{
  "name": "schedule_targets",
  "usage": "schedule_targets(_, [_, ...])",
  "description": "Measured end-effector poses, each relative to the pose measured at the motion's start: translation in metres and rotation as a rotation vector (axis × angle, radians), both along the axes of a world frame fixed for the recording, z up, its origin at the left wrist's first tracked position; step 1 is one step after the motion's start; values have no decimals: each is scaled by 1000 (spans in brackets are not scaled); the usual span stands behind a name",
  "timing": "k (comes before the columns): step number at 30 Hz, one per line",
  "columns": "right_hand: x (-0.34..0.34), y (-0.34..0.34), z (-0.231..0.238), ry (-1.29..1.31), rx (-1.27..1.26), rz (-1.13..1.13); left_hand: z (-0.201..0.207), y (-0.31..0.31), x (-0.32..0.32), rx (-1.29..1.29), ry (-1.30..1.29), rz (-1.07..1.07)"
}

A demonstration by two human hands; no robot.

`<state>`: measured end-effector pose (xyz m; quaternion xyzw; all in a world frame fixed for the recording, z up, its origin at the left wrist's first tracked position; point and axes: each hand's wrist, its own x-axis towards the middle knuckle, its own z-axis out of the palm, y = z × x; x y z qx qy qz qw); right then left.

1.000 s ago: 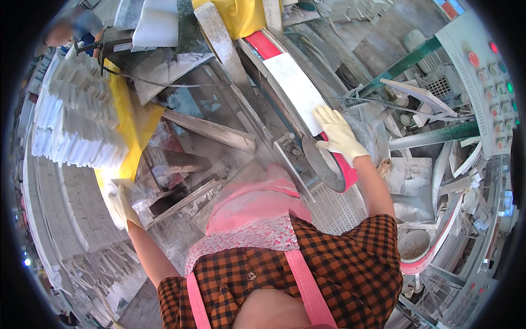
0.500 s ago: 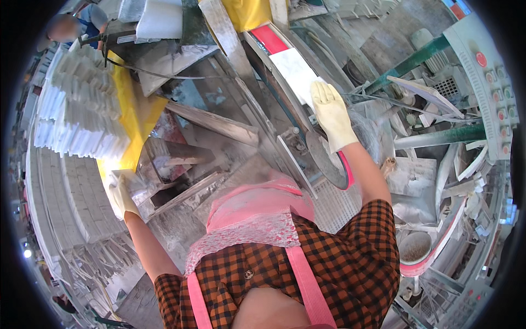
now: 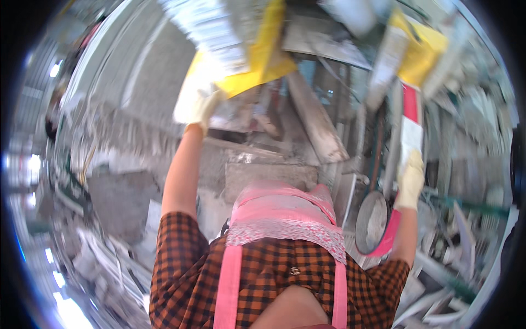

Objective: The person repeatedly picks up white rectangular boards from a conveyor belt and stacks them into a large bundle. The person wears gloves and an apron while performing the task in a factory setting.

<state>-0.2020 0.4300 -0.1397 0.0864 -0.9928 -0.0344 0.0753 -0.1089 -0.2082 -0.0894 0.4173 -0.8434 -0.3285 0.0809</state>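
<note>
At the end of the pink-red belt [image 3: 410, 104] on the right, a white tile [image 3: 411, 136] lies under the fingers of my right hand [image 3: 411, 178]. That hand wears a cream glove and rests flat, fingers stretched along the belt line. My left hand [image 3: 204, 108], gloved the same way, is at the upper left beside a stack of white tiles [image 3: 211, 33]. Its fingers look curled at the edge of a bright white tile [image 3: 186, 98], though glare and motion blur hide the exact contact. Yellow sheeting [image 3: 246, 82] lies under the stack.
The belt bends round a dusty wheel [image 3: 372, 222] near my right forearm. Wooden planks [image 3: 318, 120] slant across the middle. A grey layered pile [image 3: 137, 71] stands at the left, and scrap strips [image 3: 104, 257] lie lower left. More yellow sheeting [image 3: 422, 49] covers the belt's far end.
The view has swung left, so the stack and belt appear farther right. My right hand stays on the tile on the belt; my left hand stays beside the stack.
</note>
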Motion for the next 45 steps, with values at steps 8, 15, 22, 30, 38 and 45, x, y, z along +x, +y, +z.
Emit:
schedule_targets(8, [3, -168, 72, -295, -1147, 60, 49, 16, 12, 280, 68, -140])
schedule_targets(15, [45, -453, 45, -861, -1796, 385, 7, -8, 4, 168, 12, -130])
schedule_targets(22, [38, -538, 7, -564, -1225, 514, 13, -35, 6, -96, 11, -673])
schedule_targets(30, [-8, -397, 22, -683, -982, 677, 18, 20, -10, -72, 14, -18])
schedule_targets(38, [-37, -23, 37, 68, -357, -1, -5, 4, -12, -175, 68, 30])
schedule_targets(45, [-42, -6, 2, -78, 157, -19, 5, 20, -5, 117, 293, 11])
